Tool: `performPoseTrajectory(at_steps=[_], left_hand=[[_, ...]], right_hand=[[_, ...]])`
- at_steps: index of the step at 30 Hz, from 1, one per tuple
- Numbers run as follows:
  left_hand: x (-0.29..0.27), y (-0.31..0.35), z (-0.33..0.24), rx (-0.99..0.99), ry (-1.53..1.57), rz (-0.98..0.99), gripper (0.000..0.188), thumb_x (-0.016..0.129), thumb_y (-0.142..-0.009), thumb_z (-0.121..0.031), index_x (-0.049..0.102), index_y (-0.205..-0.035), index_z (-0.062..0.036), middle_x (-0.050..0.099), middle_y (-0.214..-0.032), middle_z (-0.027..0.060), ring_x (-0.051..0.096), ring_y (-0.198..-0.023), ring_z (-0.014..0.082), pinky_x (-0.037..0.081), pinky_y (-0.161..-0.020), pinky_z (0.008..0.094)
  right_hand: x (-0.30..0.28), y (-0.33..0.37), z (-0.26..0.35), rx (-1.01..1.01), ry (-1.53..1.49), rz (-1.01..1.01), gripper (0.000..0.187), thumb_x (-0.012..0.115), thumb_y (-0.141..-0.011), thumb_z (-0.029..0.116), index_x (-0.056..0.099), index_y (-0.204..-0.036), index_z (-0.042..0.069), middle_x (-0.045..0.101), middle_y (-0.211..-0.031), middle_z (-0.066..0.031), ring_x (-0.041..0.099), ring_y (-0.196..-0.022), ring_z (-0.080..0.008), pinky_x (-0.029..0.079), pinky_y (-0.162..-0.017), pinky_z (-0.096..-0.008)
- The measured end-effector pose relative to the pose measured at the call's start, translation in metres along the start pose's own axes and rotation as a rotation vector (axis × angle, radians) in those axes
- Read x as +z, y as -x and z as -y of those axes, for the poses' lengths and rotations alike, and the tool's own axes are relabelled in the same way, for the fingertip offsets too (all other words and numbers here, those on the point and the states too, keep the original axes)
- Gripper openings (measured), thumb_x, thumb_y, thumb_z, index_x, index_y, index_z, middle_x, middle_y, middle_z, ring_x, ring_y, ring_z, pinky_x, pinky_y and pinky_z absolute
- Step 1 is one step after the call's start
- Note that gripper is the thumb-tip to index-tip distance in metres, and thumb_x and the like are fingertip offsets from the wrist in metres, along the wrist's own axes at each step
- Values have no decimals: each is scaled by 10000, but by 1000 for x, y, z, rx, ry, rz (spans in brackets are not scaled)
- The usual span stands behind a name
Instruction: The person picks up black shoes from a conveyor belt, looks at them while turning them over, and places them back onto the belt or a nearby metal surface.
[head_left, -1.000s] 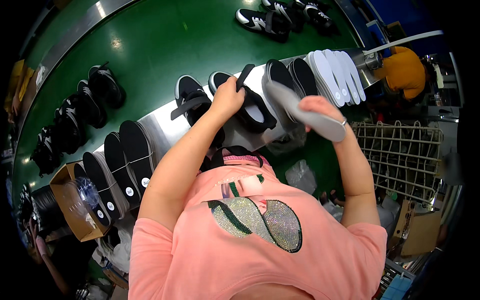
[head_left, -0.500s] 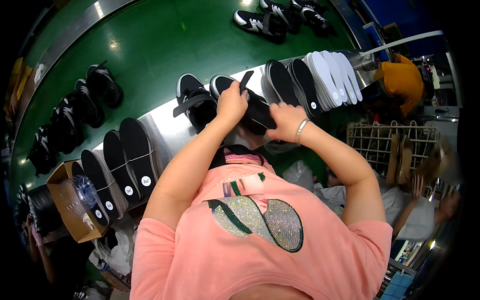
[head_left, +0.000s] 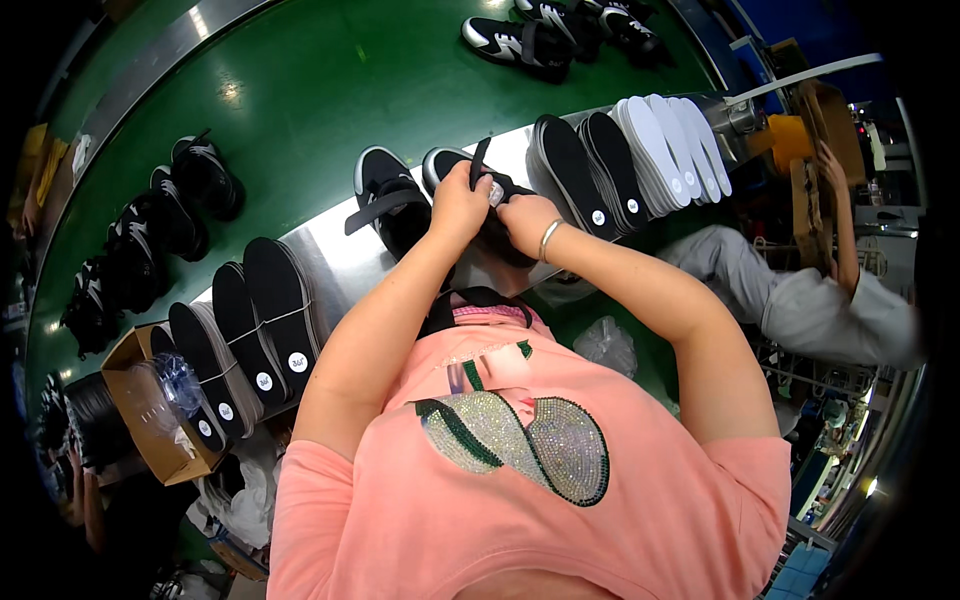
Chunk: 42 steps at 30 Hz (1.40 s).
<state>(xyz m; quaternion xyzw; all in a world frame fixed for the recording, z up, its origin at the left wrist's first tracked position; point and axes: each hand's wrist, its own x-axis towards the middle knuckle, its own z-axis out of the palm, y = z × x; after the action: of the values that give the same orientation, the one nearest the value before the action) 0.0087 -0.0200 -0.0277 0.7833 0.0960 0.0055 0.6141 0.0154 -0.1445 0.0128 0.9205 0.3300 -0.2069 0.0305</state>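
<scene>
A black shoe with a silver-grey toe lies on the metal ledge in front of me, its heel toward my body. My left hand is closed around its upper by the tongue, and a black strap sticks up beside the fingers. With fingers curled, my right hand grips the shoe around its opening; the fingertips are partly hidden. A small whitish patch shows between both hands. Just left stands the matching shoe, its strap hanging loose to the side.
Black insole stacks and white insole stacks stand right of the shoes. More tied black insoles and a cardboard box with clear plastic sit left. Several shoes rest on the green belt. At right, another person's arm reaches toward cardboard.
My right hand has moved left from the shoe's heel to its opening, near my left hand. My left hand stays about where it was. The person at right has moved farther forward.
</scene>
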Motion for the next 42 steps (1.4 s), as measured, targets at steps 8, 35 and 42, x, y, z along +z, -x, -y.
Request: performPoseTrajectory(at_steps=[8, 35, 42], left_hand=[[-3, 0, -5, 15, -12, 25, 196, 536, -772, -151, 521, -877, 13, 581, -798, 206, 558, -788, 353, 422, -705, 377], [-12, 1, -8, 63, -6, 81, 210, 541, -764, -175, 520, -856, 13, 578, -763, 203, 563, -759, 352, 429, -668, 378], [-15, 0, -7, 27, -1, 84, 238, 512, -788, -214, 525, -853, 15, 575, -754, 201, 565, -753, 338, 422, -658, 378]], right_hand=[[-9, -31, -2, -108, 125, 597, 257, 526, -671, 97, 631, -890, 12, 609, -907, -162, 591, -868, -257, 466, -734, -327], [4, 3, -27, 197, -1300, 214, 409, 553, -775, 332, 537, -991, -14, 601, -804, -110, 570, -718, -152, 448, -650, -279], [4, 11, -25, 153, -1806, 2, 165, 531, -806, 177, 561, -776, 18, 564, -656, -54, 547, -651, -126, 421, -661, -247]])
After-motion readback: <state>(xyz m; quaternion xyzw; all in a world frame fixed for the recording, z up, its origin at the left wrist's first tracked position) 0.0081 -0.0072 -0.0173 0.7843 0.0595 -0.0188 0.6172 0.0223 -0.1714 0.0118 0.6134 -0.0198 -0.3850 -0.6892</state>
